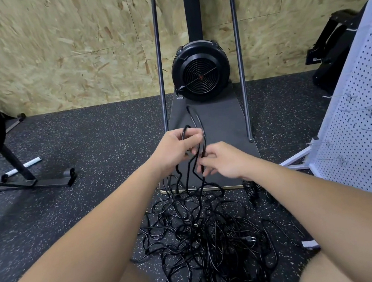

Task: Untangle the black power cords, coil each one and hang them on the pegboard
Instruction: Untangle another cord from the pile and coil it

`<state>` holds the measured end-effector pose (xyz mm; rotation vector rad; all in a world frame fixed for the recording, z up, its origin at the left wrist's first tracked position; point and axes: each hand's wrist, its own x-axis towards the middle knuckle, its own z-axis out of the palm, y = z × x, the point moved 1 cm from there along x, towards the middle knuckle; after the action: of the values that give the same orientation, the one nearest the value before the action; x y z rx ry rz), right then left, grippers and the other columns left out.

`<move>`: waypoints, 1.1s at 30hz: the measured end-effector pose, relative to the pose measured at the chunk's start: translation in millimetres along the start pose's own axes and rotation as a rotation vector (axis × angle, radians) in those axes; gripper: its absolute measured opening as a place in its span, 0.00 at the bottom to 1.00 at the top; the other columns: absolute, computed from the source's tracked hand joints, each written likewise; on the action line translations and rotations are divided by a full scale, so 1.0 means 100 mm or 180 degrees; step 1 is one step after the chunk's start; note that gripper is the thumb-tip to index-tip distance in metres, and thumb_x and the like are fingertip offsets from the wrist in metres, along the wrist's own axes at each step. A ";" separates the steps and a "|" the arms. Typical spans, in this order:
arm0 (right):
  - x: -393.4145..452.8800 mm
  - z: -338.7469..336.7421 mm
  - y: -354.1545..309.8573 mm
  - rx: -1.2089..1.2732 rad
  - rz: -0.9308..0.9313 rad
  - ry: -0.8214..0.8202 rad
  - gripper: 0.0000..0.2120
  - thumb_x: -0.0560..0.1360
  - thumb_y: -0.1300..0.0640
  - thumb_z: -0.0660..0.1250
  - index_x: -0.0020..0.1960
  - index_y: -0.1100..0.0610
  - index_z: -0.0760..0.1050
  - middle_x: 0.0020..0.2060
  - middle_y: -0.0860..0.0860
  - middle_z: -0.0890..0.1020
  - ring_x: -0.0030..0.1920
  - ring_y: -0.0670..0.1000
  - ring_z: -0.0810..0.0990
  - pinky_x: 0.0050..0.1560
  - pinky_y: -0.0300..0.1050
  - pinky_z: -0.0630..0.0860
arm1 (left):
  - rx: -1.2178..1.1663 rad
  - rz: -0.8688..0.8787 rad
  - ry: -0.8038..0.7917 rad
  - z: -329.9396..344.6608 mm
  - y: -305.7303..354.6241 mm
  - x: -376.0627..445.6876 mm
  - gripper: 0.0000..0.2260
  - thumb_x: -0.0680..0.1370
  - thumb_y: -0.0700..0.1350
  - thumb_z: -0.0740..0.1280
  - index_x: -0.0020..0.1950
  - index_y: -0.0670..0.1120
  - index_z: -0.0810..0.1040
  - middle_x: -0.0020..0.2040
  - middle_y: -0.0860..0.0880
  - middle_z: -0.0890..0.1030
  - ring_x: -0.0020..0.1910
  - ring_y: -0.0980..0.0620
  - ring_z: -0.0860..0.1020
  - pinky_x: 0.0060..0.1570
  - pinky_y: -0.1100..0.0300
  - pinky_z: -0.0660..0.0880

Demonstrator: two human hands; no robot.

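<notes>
A big tangle of black power cords [206, 239] lies on the speckled floor between my knees. My left hand [174, 149] grips folded loops of one black cord [195, 121] lifted above the pile, the loops sticking up past my fingers. My right hand [222, 162] pinches the same cord's strands just below and to the right. The strands run down from both hands into the tangle. The white pegboard [365, 118] stands on the right, with wire hooks sticking out of it.
A black fan machine [200, 71] on a dark platform with a tube frame stands straight ahead against an OSB wall. A black equipment stand [20, 170] and a white bar lie at the left. A black bag [333, 47] sits behind the pegboard.
</notes>
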<state>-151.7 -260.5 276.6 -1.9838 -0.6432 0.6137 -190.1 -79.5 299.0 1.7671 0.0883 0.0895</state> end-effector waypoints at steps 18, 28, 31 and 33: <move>-0.05 -0.57 -0.38 0.1728 -0.0457 0.1264 0.11 0.86 0.57 0.68 0.58 0.65 0.83 0.46 0.55 0.85 0.39 0.50 0.81 0.52 0.49 0.87 | 0.1162 -0.0037 -0.0358 0.28 -0.24 -0.14 0.15 0.87 0.48 0.70 0.48 0.37 0.85 0.36 0.48 0.82 0.29 0.54 0.75 0.31 0.65 0.72; -0.11 0.01 0.15 -0.0500 0.0468 -0.0560 0.15 0.85 0.63 0.69 0.71 0.58 0.75 0.65 0.54 0.83 0.51 0.52 0.88 0.58 0.54 0.86 | 0.0515 0.0033 0.0112 0.27 -0.03 -0.04 0.18 0.87 0.50 0.70 0.49 0.34 0.84 0.36 0.46 0.82 0.29 0.52 0.72 0.29 0.63 0.68; -0.10 0.13 0.22 -0.0086 0.0320 -0.0773 0.18 0.87 0.59 0.68 0.76 0.54 0.73 0.70 0.48 0.81 0.57 0.52 0.89 0.57 0.49 0.86 | 0.0287 0.0058 0.0149 0.22 0.01 -0.05 0.19 0.87 0.51 0.70 0.50 0.34 0.83 0.37 0.44 0.82 0.29 0.52 0.71 0.29 0.64 0.67; -0.10 0.14 0.23 0.0138 0.0273 -0.0846 0.15 0.87 0.58 0.67 0.73 0.54 0.74 0.68 0.48 0.83 0.58 0.52 0.89 0.58 0.47 0.85 | 0.0186 0.0077 0.0166 0.17 0.02 -0.05 0.19 0.87 0.50 0.69 0.51 0.34 0.83 0.38 0.44 0.82 0.29 0.52 0.70 0.28 0.65 0.66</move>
<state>-163.6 -268.0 251.1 -1.9136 -0.7001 0.9468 -193.6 -97.2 297.8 1.8248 0.1082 0.1520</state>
